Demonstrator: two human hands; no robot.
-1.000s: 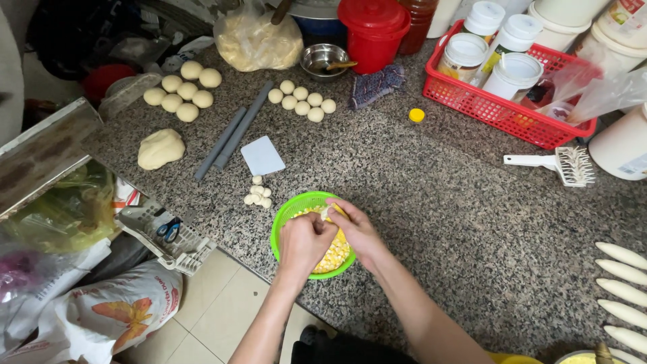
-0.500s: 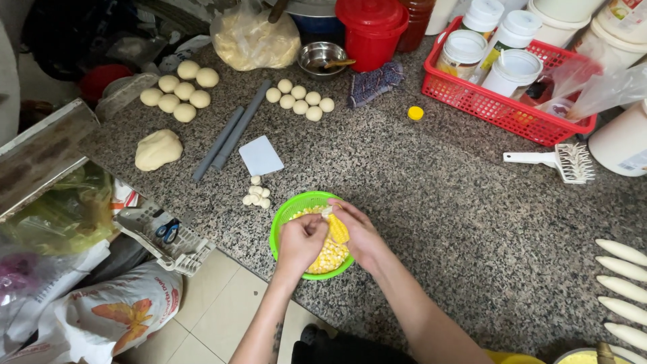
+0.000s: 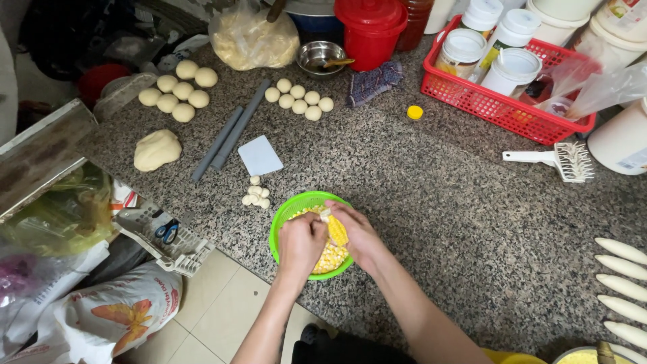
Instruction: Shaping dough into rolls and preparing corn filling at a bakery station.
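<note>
A green basket (image 3: 291,210) holding loose yellow corn kernels sits at the near edge of the granite counter (image 3: 431,195). Both my hands are over it. My left hand (image 3: 301,244) and my right hand (image 3: 356,232) grip a corn cob (image 3: 335,229) between them, with the thumbs pressed against its kernels. Kernels (image 3: 327,259) lie in the basket under the cob.
Small dough pieces (image 3: 255,195), a white scraper (image 3: 260,156), two grey rods (image 3: 226,138), dough balls (image 3: 299,98) and a dough lump (image 3: 156,149) lie to the far left. A red basket of jars (image 3: 509,111) and a white roller tool (image 3: 556,159) stand at the right. Stripped cobs (image 3: 623,286) lie far right.
My hands have turned and shifted slightly on the cob over the green basket. The view has drifted a little; nothing else on the counter moved.
</note>
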